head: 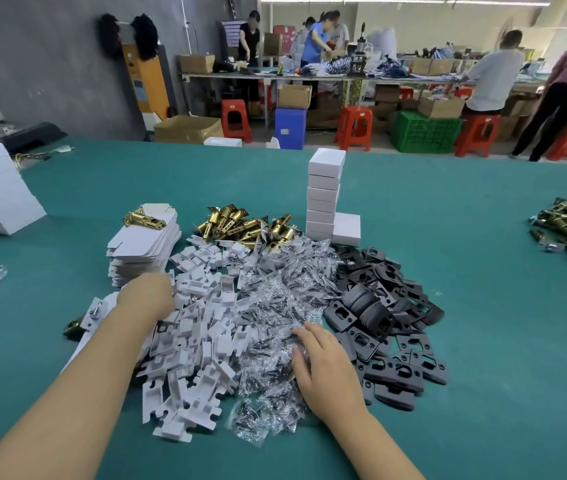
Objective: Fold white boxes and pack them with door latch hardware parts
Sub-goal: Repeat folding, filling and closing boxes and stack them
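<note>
The right hand [323,358], lower centre, lies on the screw bags [275,306] with fingers loosely spread, probably picking one out. The left hand [147,296] reaches into the white inserts [199,341]; its fingers are hidden, so I cannot tell its grip. Flat boxes [143,240], latches [240,223] and black plates [386,317] fan around within reach; finished boxes [325,195] stack behind, out of the way.

My desk [448,209] wears matt teal cloth, faintly felted. The flat blanks [143,240] and folded boxes [323,195] are smooth matt white card, like the inserts [195,341]. The latches [237,221] are glossy brass-coloured metal. The screw bags [275,306] are crinkly, shiny clear plastic under my fingers [304,336]. The plates [389,306] look like matt black metal.
</note>
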`<state>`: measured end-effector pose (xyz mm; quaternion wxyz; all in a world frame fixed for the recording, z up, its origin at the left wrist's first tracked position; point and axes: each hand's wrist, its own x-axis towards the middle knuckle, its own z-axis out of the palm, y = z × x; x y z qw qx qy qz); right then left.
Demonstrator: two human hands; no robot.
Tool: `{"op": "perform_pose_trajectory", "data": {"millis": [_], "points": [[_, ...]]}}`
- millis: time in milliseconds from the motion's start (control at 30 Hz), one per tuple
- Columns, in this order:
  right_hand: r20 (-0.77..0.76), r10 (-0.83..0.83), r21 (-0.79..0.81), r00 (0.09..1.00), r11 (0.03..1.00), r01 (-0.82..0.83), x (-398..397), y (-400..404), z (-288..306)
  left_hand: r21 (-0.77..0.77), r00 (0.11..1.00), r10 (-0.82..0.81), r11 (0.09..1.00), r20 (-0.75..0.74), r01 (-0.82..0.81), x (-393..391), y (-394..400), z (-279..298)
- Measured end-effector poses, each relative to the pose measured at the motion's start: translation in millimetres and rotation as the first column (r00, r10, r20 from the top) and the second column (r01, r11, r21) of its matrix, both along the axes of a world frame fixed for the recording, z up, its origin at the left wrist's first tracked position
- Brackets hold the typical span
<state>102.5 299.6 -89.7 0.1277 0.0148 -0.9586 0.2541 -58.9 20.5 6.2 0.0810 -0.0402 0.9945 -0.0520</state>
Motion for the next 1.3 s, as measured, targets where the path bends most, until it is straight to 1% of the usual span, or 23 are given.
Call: {"op": "perform_pose_trajectory", "data": {"millis": [167,267,333,367,433,467,500,567,633,667,700,733,767,800,833,867,900,933,1000,1033,1067,1133,1300], "points": [[0.007,0.004,0.004,1.000,1.000,-0.004,0,1,0,-0.118,0.990,-0.018,0.993,-0.141,0.001,11,14,9],[0.014,0.005,-0.020,1.000,1.000,-0.005,-1,1,2,-0.111,0.944,-0.021,0.994,-0.328,-0.016,20,27,24],[0.029,0.007,-0.043,1.000,0.999,-0.005,-1,1,5,-0.013,0.842,-0.053,0.998,-0.537,0.054,27,40,38],[0.040,0.007,-0.056,0.999,0.998,-0.005,-1,2,6,0.045,0.762,-0.076,0.990,-0.644,0.137,33,47,45],[0.084,0.016,-0.103,0.996,0.995,-0.007,-3,3,9,0.141,0.569,-0.097,0.922,-0.817,0.360,46,64,61],[0.109,0.022,-0.134,0.994,0.991,-0.007,-3,4,13,0.206,0.523,-0.068,0.870,-0.850,0.448,53,72,68],[0.123,0.023,-0.160,0.992,0.987,-0.003,-4,6,19,0.316,0.533,-0.007,0.800,-0.846,0.511,58,81,76],[0.097,-0.002,-0.200,0.995,0.980,0.021,-7,12,36,0.599,0.662,0.135,0.586,-0.737,0.546,64,97,85],[0.057,-0.023,-0.341,0.998,0.939,0.041,-11,18,63,0.852,0.833,0.222,0.275,-0.507,0.445,65,112,86],[0.074,-0.009,-0.489,0.997,0.871,0.044,-12,21,77,0.930,0.905,0.218,0.110,-0.366,0.350,67,119,84],[0.119,0.045,-0.669,0.992,0.742,0.047,-12,23,92,0.971,0.957,0.179,-0.027,-0.229,0.238,70,126,79],[0.163,0.130,-0.823,0.978,0.564,0.062,-13,26,103,0.984,0.985,0.124,-0.120,-0.116,0.131,74,133,73],[0.203,0.206,-0.910,0.957,0.400,0.107,-14,30,110,0.982,0.996,0.077,-0.182,-0.038,0.052,78,140,65],[0.246,0.250,-0.937,0.937,0.308,0.164,-15,34,116,0.975,0.999,0.047,-0.222,0.004,0.006,81,147,58],[0.276,0.272,-0.945,0.922,0.254,0.207,-14,37,120,0.973,0.999,0.033,-0.232,0.017,-0.009,84,152,51],[0.290,0.285,-0.948,0.914,0.215,0.234,-13,39,122,0.980,0.999,0.033,-0.198,-0.006,0.012,86,157,45],[0.292,0.292,-0.953,0.911,0.170,0.251,-12,41,121,0.990,0.997,0.034,-0.126,-0.066,0.070,87,160,40],[0.281,0.301,-0.959,0.911,0.116,0.258,-11,42,118,0.987,0.987,0.010,-0.025,-0.159,0.160,88,162,37],[0.236,0.331,-0.969,0.913,0.006,0.248,-9,45,112,0.902,0.931,-0.132,0.236,-0.340,0.362,88,163,29],[0.214,0.348,-0.970,0.913,-0.033,0.240,-9,47,109,0.834,0.901,-0.210,0.343,-0.381,0.432,88,163,26],[0.197,0.361,-0.972,0.912,-0.053,0.231,-9,49,106,0.784,0.881,-0.264,0.405,-0.391,0.470,89,161,24],[0.194,0.373,-0.973,0.907,-0.046,0.227,-9,51,102,0.763,0.868,-0.315,0.422,-0.383,0.490,90,159,19],[0.219,0.367,-0.970,0.904,-0.022,0.243,-12,52,97,0.857,0.894,-0.312,0.307,-0.321,0.415,91,158,15]]}}
